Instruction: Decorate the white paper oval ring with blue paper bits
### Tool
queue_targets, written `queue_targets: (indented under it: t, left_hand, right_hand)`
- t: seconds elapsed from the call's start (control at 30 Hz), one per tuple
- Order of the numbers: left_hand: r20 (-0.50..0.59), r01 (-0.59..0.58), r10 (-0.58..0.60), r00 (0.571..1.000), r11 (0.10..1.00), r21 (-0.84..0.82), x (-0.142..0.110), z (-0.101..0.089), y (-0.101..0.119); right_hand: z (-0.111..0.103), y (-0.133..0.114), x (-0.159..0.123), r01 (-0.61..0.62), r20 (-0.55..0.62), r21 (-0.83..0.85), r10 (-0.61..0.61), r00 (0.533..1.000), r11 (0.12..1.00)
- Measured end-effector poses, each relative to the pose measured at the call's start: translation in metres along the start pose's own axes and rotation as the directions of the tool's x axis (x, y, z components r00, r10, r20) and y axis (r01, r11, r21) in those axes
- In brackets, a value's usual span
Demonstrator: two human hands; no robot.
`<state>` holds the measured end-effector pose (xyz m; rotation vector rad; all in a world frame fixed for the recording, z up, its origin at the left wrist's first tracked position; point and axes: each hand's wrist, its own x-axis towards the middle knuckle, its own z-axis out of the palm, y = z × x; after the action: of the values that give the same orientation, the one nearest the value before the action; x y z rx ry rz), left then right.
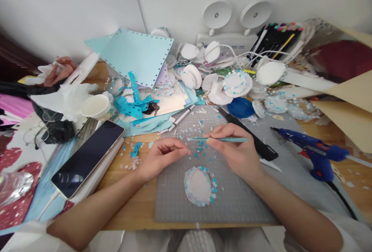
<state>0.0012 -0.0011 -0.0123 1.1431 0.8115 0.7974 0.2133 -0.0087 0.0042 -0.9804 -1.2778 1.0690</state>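
Note:
My right hand (235, 149) grips a pair of teal tweezers (229, 139), held nearly level with the tips pointing left over scattered blue and white paper bits (200, 149). Just left of those tips, my left hand (165, 157) is closed, thumb and forefinger pressed together; anything between them is too small to make out. Both hands are above a grey cutting mat (174, 205). Nearer to me on the mat lies a white oval disc (200, 186), its rim covered with small blue and white paper pieces.
A blue glue gun (316, 149) lies at right, near a black utility knife (261, 143). At left are a phone (90, 157), a paper cup (95, 106) and a clear glass (14, 188). Blue paper sheets (133, 56) and several white discs (192, 75) crowd the back.

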Motion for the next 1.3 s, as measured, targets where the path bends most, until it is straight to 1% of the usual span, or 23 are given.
queue_targets:
  t: [0.03, 0.07, 0.1, 0.13, 0.2, 0.23, 0.3, 0.37, 0.43, 0.47, 0.5, 0.53, 0.57, 0.63, 0.7, 0.73, 0.77, 0.83, 0.9, 0.97, 1.0, 1.17, 1.3]
  left_hand:
    - [0.012, 0.0, 0.0, 1.0, 1.0, 0.009, 0.0, 0.0, 0.0]
    - [0.03, 0.002, -0.002, 1.0, 1.0, 0.018, 0.0, -0.001, 0.0]
    - [0.052, 0.007, -0.008, 0.999, 1.0, 0.023, -0.001, -0.002, 0.0]
    - [0.075, 0.014, -0.016, 0.997, 1.0, 0.021, -0.001, -0.003, -0.001]
    - [0.103, 0.027, -0.027, 0.994, 1.0, 0.003, -0.002, -0.005, -0.003]
    - [0.11, 0.03, -0.029, 0.993, 0.999, -0.013, -0.003, -0.005, -0.004]
    - [0.113, 0.033, -0.027, 0.993, 0.998, -0.051, -0.004, -0.005, -0.004]
    - [0.105, 0.042, -0.032, 0.994, 0.995, -0.092, -0.005, -0.003, -0.002]
    - [0.102, 0.062, -0.049, 0.994, 0.99, -0.129, -0.006, 0.0, 0.002]
    - [0.099, 0.069, -0.055, 0.994, 0.988, -0.141, -0.006, 0.001, 0.004]
    - [0.097, 0.073, -0.059, 0.994, 0.986, -0.15, -0.006, 0.002, 0.005]
    - [0.091, 0.072, -0.059, 0.994, 0.986, -0.153, -0.006, 0.002, 0.006]
    - [0.081, 0.071, -0.059, 0.995, 0.986, -0.149, -0.006, 0.003, 0.007]
    - [0.046, 0.075, -0.07, 0.996, 0.989, -0.124, -0.006, 0.003, 0.009]
    - [0.02, 0.086, -0.085, 0.996, 0.993, -0.085, -0.005, 0.003, 0.011]
    - [0.013, 0.087, -0.087, 0.996, 0.994, -0.061, -0.005, 0.003, 0.012]
    - [0.014, 0.078, -0.078, 0.997, 0.996, -0.032, -0.004, 0.003, 0.013]
    - [0.034, 0.047, -0.049, 0.998, 0.998, 0.037, -0.004, 0.002, 0.014]
    - [0.063, 0.035, -0.04, 0.997, 0.996, 0.08, -0.004, 0.0, 0.013]
    - [0.096, 0.05, -0.058, 0.994, 0.995, 0.091, -0.004, -0.002, 0.012]
    - [0.113, 0.058, -0.068, 0.991, 0.994, 0.093, -0.004, -0.003, 0.011]
    - [0.203, 0.072, -0.097, 0.974, 0.989, 0.13, -0.005, -0.007, 0.01]
    - [0.269, 0.066, -0.102, 0.958, 0.988, 0.139, -0.005, -0.007, 0.013]
  right_hand:
    - [0.0, -0.005, 0.0, 0.118, 0.026, -0.098, -0.116, 0.993, 0.988]
    - [0.002, -0.01, 0.0, 0.251, 0.069, -0.2, -0.242, 0.968, 0.947]
    - [0.004, -0.016, -0.001, 0.386, 0.132, -0.297, -0.363, 0.923, 0.873]
    - [0.007, -0.021, -0.001, 0.513, 0.216, -0.377, -0.465, 0.859, 0.771]
    - [0.015, -0.028, -0.004, 0.701, 0.386, -0.465, -0.588, 0.71, 0.541]
    - [0.021, -0.029, -0.006, 0.751, 0.443, -0.49, -0.616, 0.652, 0.443]
    - [0.031, -0.028, -0.011, 0.805, 0.51, -0.521, -0.654, 0.559, 0.282]
    - [0.039, -0.025, -0.015, 0.827, 0.561, -0.537, -0.664, 0.495, 0.163]
    - [0.042, -0.022, -0.018, 0.843, 0.634, -0.532, -0.622, 0.459, 0.08]
    - [0.042, -0.022, -0.02, 0.844, 0.66, -0.532, -0.594, 0.46, 0.063]
    - [0.041, -0.023, -0.022, 0.839, 0.671, -0.54, -0.566, 0.479, 0.069]
    - [0.039, -0.025, -0.025, 0.83, 0.674, -0.549, -0.535, 0.51, 0.101]
    - [0.036, -0.027, -0.028, 0.814, 0.667, -0.559, -0.499, 0.553, 0.156]
    - [0.028, -0.031, -0.037, 0.754, 0.614, -0.578, -0.443, 0.654, 0.313]
    - [0.019, -0.035, -0.048, 0.652, 0.525, -0.598, -0.388, 0.758, 0.465]
    - [0.014, -0.036, -0.054, 0.596, 0.469, -0.609, -0.367, 0.803, 0.524]
    - [0.009, -0.037, -0.059, 0.544, 0.412, -0.616, -0.355, 0.839, 0.57]
    - [0.002, -0.039, -0.066, 0.454, 0.306, -0.627, -0.335, 0.891, 0.633]
    - [-0.001, -0.041, -0.07, 0.383, 0.21, -0.637, -0.328, 0.921, 0.669]
    - [-0.001, -0.041, -0.069, 0.328, 0.157, -0.642, -0.3, 0.941, 0.693]
    - [0.001, -0.04, -0.066, 0.318, 0.16, -0.637, -0.283, 0.946, 0.702]
    - [0.015, -0.03, -0.043, 0.343, 0.284, -0.621, -0.205, 0.937, 0.705]
    - [0.024, -0.027, -0.028, 0.263, 0.347, -0.585, -0.057, 0.936, 0.767]
